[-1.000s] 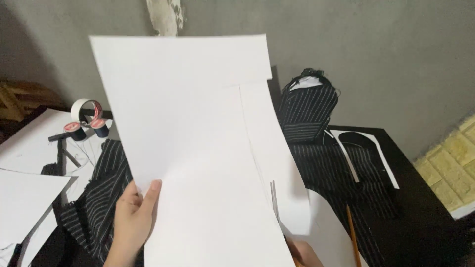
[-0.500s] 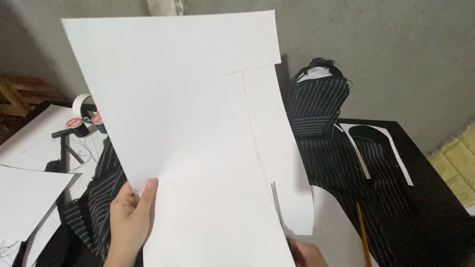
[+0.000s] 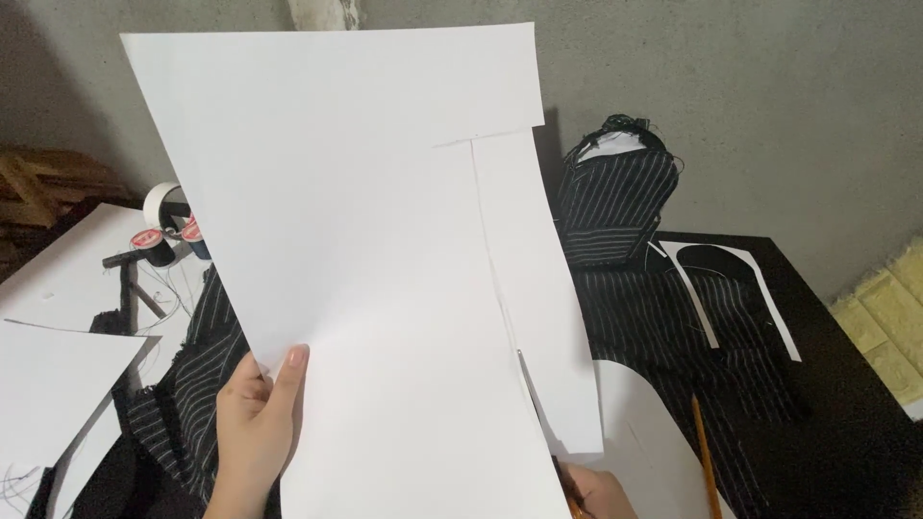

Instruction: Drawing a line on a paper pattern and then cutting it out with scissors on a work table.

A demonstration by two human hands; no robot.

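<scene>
Since the earlier frames the sheet [image 3: 365, 269] has risen and swung a little left, so its top edge now sits near the top of view; the cut line has run further up, turning near the upper right, and the narrow strip [image 3: 538, 288] hangs freer along the right side.

Left to right: loose papers [image 3: 58, 384] lie on the dark table [image 3: 846, 423] at far left. Behind them, a tape roll [image 3: 159, 197] and two thread spools [image 3: 154, 245] sit close together, with loose thread trailing near them. Black pinstriped cloth [image 3: 183, 384] spreads below the spools.

Left hand [image 3: 255, 423]: clamped on the sheet's lower left edge, thumb on the front face, fingers behind it. The sheet is held up off the table, tilted, filling the middle of view.

Right hand [image 3: 601, 490]: only partly seen at the bottom edge, under the sheet's lower right corner. It is closed on orange-handled scissors [image 3: 543, 423], whose thin blade rises into the cut between sheet and strip. How far the blades are apart cannot be told.

Right of the hand, a pencil [image 3: 704, 452] lies on a white curved pattern piece [image 3: 644, 432]. Further back, a small torso form [image 3: 615, 197] in the same pinstripe stands against the grey wall [image 3: 769, 96]. More striped cloth lies before it, with a white-edged pattern cutout [image 3: 731, 288] beside it. Pale foam brick panel [image 3: 885, 317] at far right.
</scene>
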